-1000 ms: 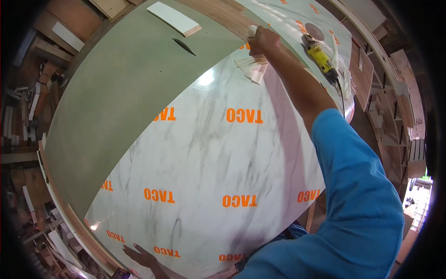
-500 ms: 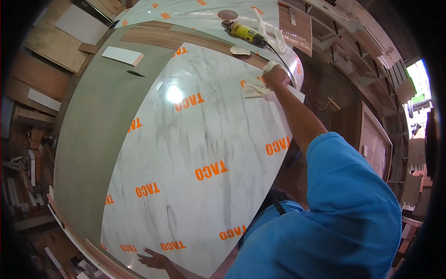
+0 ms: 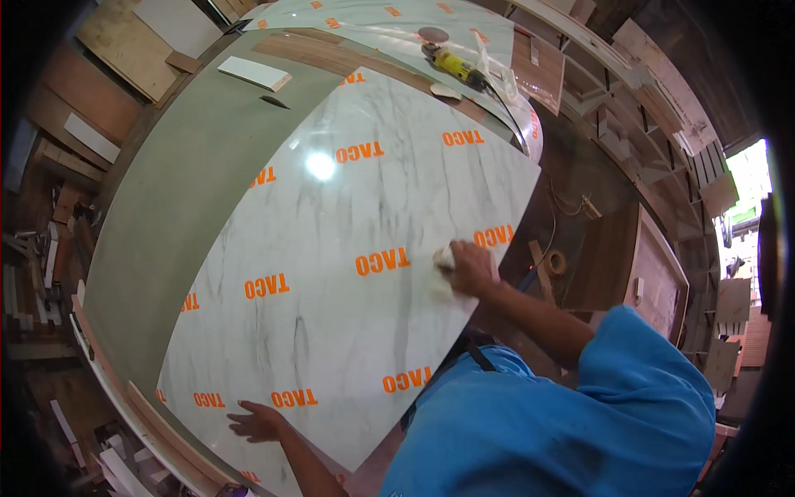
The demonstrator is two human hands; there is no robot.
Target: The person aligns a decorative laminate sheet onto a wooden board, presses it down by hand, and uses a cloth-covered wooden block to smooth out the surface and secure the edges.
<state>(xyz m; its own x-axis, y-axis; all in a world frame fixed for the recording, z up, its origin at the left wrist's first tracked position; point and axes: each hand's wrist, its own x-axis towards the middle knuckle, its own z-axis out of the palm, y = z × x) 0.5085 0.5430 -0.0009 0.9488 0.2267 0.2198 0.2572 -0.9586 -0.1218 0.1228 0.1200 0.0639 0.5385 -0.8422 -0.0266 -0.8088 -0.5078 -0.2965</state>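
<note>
Head camera view, looking down: a large glossy white sheet with grey marble veining and repeated orange lettering [image 3: 323,331] fills the middle of the frame, set at a slant over a broad flat grey-green surface [image 3: 157,215] that shows at the left and upper left. Right of centre, the person's bare right hand [image 3: 472,269] is closed around a crumpled off-white cloth [image 3: 444,259], which sits on the sheet near its right edge. At the lower left of the frame, the bare left hand [image 3: 258,422] is over the sheet with its fingers spread apart and nothing held; whether its palm presses down, I cannot tell. A bright blue short-sleeved shirt [image 3: 530,422] covers the lower right.

Along the top of the sheet runs a long brown wood-grain strip [image 3: 331,55], with a small pale oval piece [image 3: 445,90] by it. Above these, at upper centre right, a yellow and black angle grinder with a round disc [image 3: 454,64] lies on another white sheet with orange lettering [image 3: 373,29]. At upper left, a white rectangular board offcut [image 3: 252,73] lies just above a dark, slim, pointed object [image 3: 274,102]. Right of centre, past the sheet's edge, is a tan ring-shaped roll [image 3: 556,263].
</note>
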